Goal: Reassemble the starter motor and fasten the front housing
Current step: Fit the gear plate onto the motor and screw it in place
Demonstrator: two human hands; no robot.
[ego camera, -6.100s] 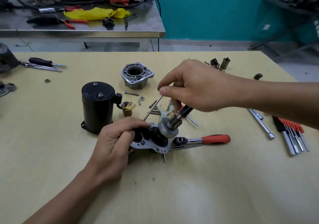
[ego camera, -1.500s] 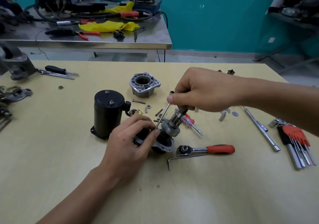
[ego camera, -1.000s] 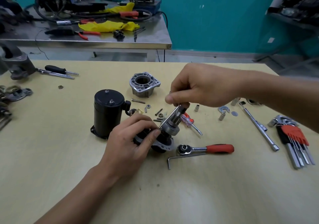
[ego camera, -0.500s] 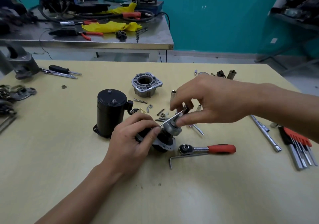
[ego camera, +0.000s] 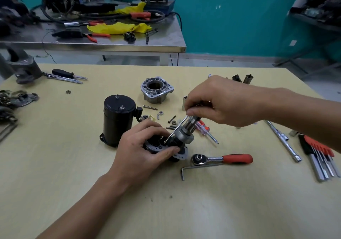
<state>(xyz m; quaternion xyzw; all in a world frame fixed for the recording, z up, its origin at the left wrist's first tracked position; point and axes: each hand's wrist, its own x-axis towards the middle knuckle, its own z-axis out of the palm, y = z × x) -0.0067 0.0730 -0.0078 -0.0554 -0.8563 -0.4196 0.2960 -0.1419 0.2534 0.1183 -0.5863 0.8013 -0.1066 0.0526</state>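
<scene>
- Fingertips of the right hand pinch the upper end of a long bolt, thumb below and forefinger above, with the other fingers curled in behind.
- The long bolt slants down and to the left, crossing in front of the pinion drive. Its lower tip sits at the end plate, just beside the left forefinger. Whether the tip is seated in a hole cannot be told.
- The left hand grips the end plate, fingers curled over its top and thumb pressed along its near edge. The plate rests on the table.
- The pinion drive stands tilted out of the end plate, leaning up and to the right towards the right hand, directly under its fingertips.
- The black motor body stands upright just behind the left hand.
- The front housing sits on its own farther back, well apart from both hands, open bore facing up.
- A ratchet with a red grip and an L-shaped hex key lie just to the right of the end plate.
- A clear-handled screwdriver lies under the right hand.
</scene>
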